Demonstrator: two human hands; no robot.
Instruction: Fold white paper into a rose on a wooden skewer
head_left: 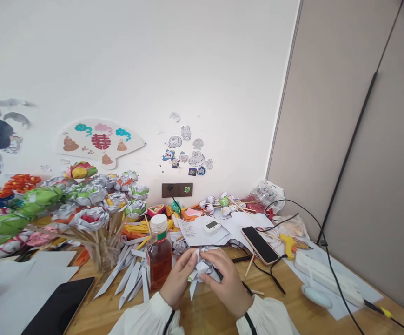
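Between both hands, above the wooden table, is a white folded-paper flower (202,268) with a trace of green at its left side. My left hand (180,274) closes on its left side, thumb and fingers pinching the paper. From the right, my right hand (228,277) grips the same flower, thumb below and fingers over the top. A pointed white strip hangs down under the flower. Just left of my left hand stands a bottle of reddish-brown drink (160,260) with a white cap. Folded white paper strips (132,274) lie left of the bottle.
Finished paper flowers (92,193) on sticks crowd a holder at the left. A black tablet (60,307) lies front left. To the right are a phone (260,244), a small white timer (212,226), a yellow glue gun (288,245), a power strip (327,278) and loose black cables.
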